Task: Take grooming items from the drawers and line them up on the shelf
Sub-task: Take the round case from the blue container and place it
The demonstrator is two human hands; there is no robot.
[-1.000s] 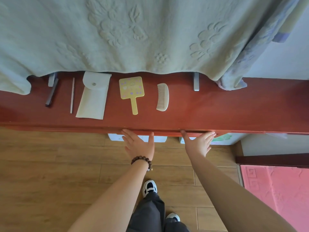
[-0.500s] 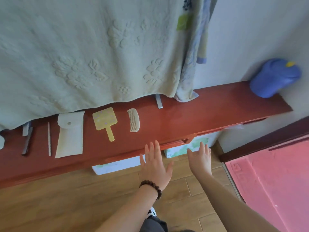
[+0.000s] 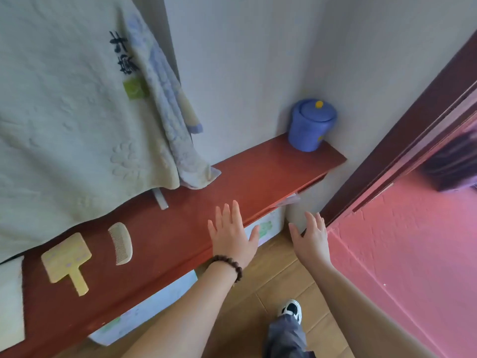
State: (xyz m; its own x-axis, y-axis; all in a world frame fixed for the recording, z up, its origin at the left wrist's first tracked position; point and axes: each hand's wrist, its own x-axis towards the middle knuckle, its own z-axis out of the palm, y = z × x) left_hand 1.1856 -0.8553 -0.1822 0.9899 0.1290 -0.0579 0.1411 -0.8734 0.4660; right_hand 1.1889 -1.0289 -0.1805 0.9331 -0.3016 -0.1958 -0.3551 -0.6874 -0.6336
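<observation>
Head view: we find the red shelf (image 3: 260, 164) running from the near left to the far right corner. Our left hand (image 3: 231, 235) is held flat over its front edge, fingers straight and slightly spread, holding nothing; whether it touches the wood we cannot tell. A beaded bracelet (image 3: 228, 264) sits on that wrist. Our right hand (image 3: 311, 237) is to the right of the shelf end, over the floor, fingers straight and apart, also holding nothing.

On the shelf, left of the left hand, lies the comb (image 3: 121, 242); just left of it lies the yellow hand mirror (image 3: 67, 260), handle toward the near edge. A white pouch (image 3: 10, 303) is cut off at the left border. A blue lidded jar (image 3: 311, 125) stands at the far right end. Towels (image 3: 64, 120) hang over the shelf's back. The drawer fronts (image 3: 144, 311) show below the shelf.
</observation>
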